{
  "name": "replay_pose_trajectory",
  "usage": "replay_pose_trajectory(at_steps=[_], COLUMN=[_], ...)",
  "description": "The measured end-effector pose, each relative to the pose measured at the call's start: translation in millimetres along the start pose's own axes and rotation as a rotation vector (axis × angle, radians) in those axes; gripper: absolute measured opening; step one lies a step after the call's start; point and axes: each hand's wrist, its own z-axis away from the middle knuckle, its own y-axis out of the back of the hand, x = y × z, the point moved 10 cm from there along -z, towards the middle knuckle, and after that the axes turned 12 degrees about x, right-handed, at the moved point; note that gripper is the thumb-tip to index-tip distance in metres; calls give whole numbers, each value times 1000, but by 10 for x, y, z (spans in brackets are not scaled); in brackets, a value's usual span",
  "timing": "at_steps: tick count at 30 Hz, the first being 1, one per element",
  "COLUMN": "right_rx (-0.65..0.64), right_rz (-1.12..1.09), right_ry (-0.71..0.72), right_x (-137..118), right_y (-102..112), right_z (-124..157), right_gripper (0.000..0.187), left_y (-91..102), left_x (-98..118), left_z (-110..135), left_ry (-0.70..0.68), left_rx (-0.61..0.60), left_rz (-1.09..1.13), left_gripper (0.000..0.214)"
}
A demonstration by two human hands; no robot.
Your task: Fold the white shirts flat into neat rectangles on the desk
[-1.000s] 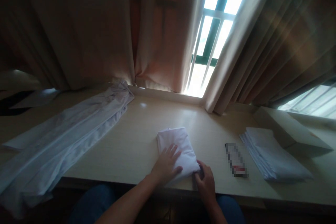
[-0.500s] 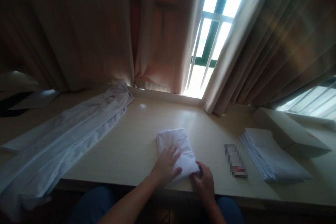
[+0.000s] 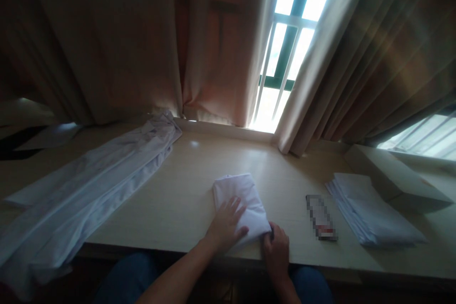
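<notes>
A folded white garment [image 3: 242, 188] lies in front of me, near the table's front edge. My left hand [image 3: 225, 229] rests flat on top of it, fingers spread. At the garment's near right corner, my right hand [image 3: 278, 251] has its fingers curled round the edge; the fingertips are partly hidden. A long pile of loose white garments [image 3: 96, 175] stretches across the left side and hangs over the front edge. To the right sits a stack of folded white garments [image 3: 374, 213].
Between the garment and the stack lies a phone-shaped blurred object [image 3: 321, 218]. A pale box [image 3: 399, 175] stands behind the stack. Curtains [image 3: 221, 47] and a barred window [image 3: 285, 52] border the back of the table [image 3: 149, 213]. Papers [image 3: 48, 135] lie at the far left.
My right hand has shifted very slightly at the garment's corner. The left hand stays flat on the cloth, and the garment looks the same.
</notes>
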Motion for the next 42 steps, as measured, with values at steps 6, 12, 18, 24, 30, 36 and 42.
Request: replay_pose_trajectory(at_steps=[6,12,18,24,30,36,42], right_rx=[-10,7,23,52,37,35,35], right_rz=[-12,-18,-59,-90,-115,-67,-27], right_ry=[18,32,1,-14,6,76,109], right_x=[68,48,49,86,72,-23,-53], right_y=[-67,-43,-4,8,-11,-4,-13], right_z=[102,88,30,45,68,60,85], right_gripper=[33,34,29,24,24,21,21], left_y=[-16,-55,-75,-69,-57,-50,-36], left_x=[-5,-21,-19,-12,-17,-15,-14], left_z=[9,14,8,12,16,18,25], left_ry=[-10,-20,-19,-20,-18,-17,-17], left_rx=[14,15,18,14,23,20,33], left_rz=[6,27,26,16,19,32,37], left_gripper=[75,80,83,81,82,81,80])
